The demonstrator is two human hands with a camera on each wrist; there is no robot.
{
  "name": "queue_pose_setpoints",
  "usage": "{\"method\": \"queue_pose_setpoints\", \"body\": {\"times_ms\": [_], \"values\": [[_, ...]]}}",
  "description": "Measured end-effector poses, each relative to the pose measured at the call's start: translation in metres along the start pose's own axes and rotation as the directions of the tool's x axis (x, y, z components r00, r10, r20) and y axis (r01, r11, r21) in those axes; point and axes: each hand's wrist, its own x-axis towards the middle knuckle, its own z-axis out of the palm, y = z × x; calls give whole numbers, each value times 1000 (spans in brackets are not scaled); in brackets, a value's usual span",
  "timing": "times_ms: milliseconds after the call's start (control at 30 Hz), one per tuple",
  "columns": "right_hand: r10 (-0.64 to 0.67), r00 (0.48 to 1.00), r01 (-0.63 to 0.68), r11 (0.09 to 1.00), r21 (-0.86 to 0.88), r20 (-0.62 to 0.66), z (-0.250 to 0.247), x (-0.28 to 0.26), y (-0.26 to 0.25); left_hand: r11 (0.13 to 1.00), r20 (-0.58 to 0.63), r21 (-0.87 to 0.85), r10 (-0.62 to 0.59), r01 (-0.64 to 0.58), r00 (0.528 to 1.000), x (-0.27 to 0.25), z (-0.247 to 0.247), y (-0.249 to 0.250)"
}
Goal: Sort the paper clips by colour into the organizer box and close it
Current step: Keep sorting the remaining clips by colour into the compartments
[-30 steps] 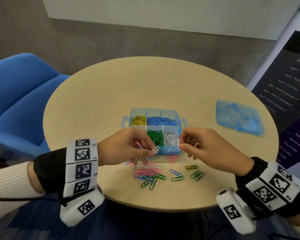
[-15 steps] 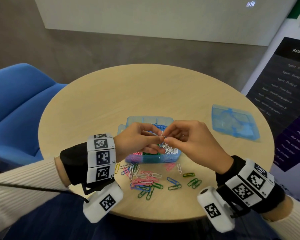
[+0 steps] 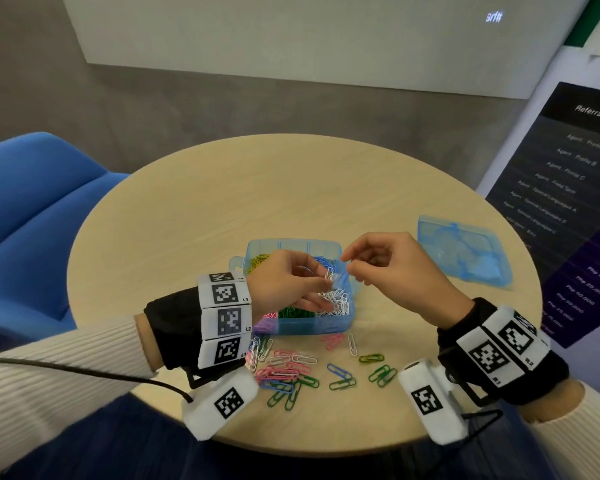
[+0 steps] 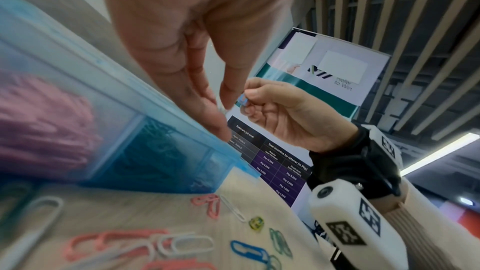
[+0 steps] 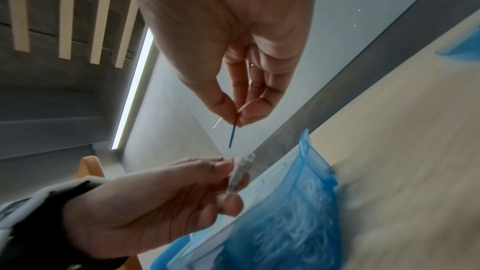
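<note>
The open blue organizer box (image 3: pixel 312 325) sits mid-table, with yellow, blue, green, white and pink clips in separate compartments. My left hand (image 3: pixel 326 284) hovers over its white compartment and pinches a small bunch of white paper clips (image 3: pixel 329 274), also seen as white paper clips (image 5: pixel 240 171) in the right wrist view. Just to the right, my right hand (image 3: pixel 347 265) pinches one blue paper clip (image 5: pixel 232 134) between thumb and forefinger above the blue compartment. Loose mixed clips (image 3: pixel 291 370) lie on the table in front of the box.
The box's blue lid (image 3: pixel 461 251) lies apart at the table's right. The round wooden table (image 3: pixel 291 188) has a blue chair (image 3: pixel 32 209) to its left and a dark standing banner (image 3: pixel 568 209) to its right.
Both hands rose from the loose pile and met over the box. The right hand has since drawn away to the right with a blue clip; the left keeps the white clips.
</note>
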Motion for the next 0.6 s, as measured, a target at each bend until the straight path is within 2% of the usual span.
{"method": "queue_pose_setpoints", "body": {"times_ms": [233,333,433,500,600], "values": [[-48,989,43,998,-36,-137,4,23,-5,990,1,144,7,-7,1000,-2,-5,3],[-58,995,48,990,-133,-78,8,25,-6,955,28,293,47,-53,999,-10,-16,9],[-157,987,136,942,-306,-44,4,12,-9,888,57,442,116,-130,992,-26,-35,12],[-255,966,252,888,-385,43,-2,-2,-10,825,99,525,186,-210,978,-39,-51,10],[-280,883,422,826,-373,378,-8,-26,-5,656,150,690,282,-305,948,-60,-75,-1]]}}
